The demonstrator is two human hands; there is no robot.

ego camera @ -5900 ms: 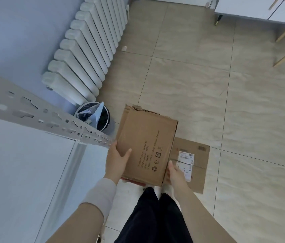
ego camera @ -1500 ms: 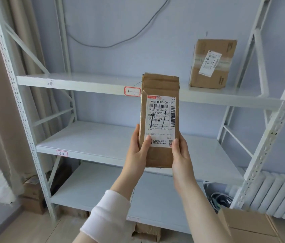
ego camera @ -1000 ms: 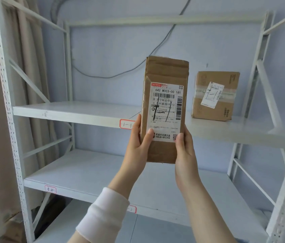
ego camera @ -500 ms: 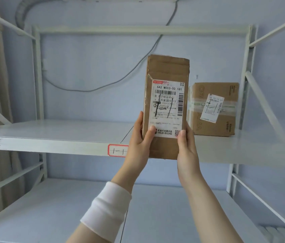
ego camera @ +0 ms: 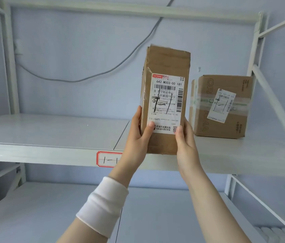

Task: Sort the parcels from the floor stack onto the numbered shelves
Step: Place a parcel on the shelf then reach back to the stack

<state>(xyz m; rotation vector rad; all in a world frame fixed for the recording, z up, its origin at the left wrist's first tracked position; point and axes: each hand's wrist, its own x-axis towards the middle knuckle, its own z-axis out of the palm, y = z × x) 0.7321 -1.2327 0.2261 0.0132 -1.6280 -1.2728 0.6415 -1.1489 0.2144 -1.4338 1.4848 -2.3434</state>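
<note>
A tall brown cardboard parcel [ego camera: 164, 64] stands upright in front of me, its white shipping label marked "1-1" by hand facing me. My left hand [ego camera: 138, 135] grips its lower left side, thumb on the label. My right hand [ego camera: 186, 142] grips the lower right side. The parcel's bottom hangs level with the front edge of the white upper shelf [ego camera: 50, 137], beside a red-bordered tag [ego camera: 108, 159] reading "1-1". A second taped cardboard parcel [ego camera: 220, 106] with a tilted label sits on that shelf at the right.
A lower white shelf [ego camera: 50, 207] lies beneath. White perforated uprights [ego camera: 8, 67] frame the rack, with a diagonal brace [ego camera: 276, 106] at the right. A grey cable [ego camera: 103, 72] hangs on the blue wall behind.
Both hands kept their hold and the parcel stayed upright. My view came closer to the upper shelf, and the parcel now sits nearer the shelf's front edge.
</note>
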